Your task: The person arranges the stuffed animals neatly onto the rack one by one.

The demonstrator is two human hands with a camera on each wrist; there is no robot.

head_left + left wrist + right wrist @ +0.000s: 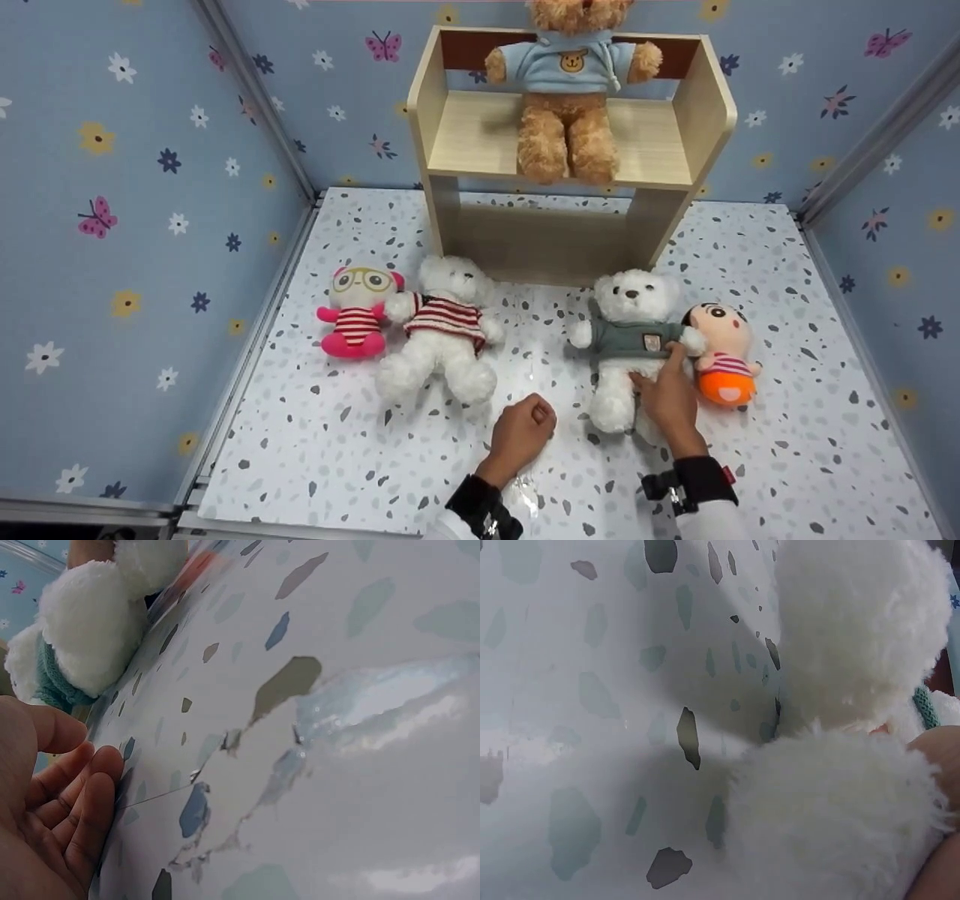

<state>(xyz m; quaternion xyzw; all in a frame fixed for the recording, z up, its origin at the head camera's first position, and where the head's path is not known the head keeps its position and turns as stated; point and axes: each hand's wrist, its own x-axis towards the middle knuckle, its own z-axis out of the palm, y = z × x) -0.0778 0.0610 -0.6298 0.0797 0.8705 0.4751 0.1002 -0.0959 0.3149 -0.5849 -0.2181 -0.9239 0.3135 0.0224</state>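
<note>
- shelf (705, 97) at back of counter (300, 450)
- top bear (566, 124) on shelf's upper board (476, 146)
- left bear (446, 319) before shelf, left doll (358, 326) to its left
- right bear (630, 337) before shelf, right doll (726, 341) to its right

Speckled white tabletop (300, 450): pink toy (357, 327), striped-sweater bear (447, 318), green-sweater bear (628, 340), orange-bottomed doll (726, 379), wooden shelf (476, 139); brown bear (568, 101) on shelf.

you've got an open lane ahead of your left hand (523, 431), running between the striped-sweater bear (446, 321) and the green-shirted bear (626, 337), up to the shelf (536, 244) standing across the far end. right of your right hand (670, 397), the orange-bottomed doll (725, 349) crowds in; any finger gap there is hard to tell. up top, the brown bear (568, 112) leaves you room either side.
</note>
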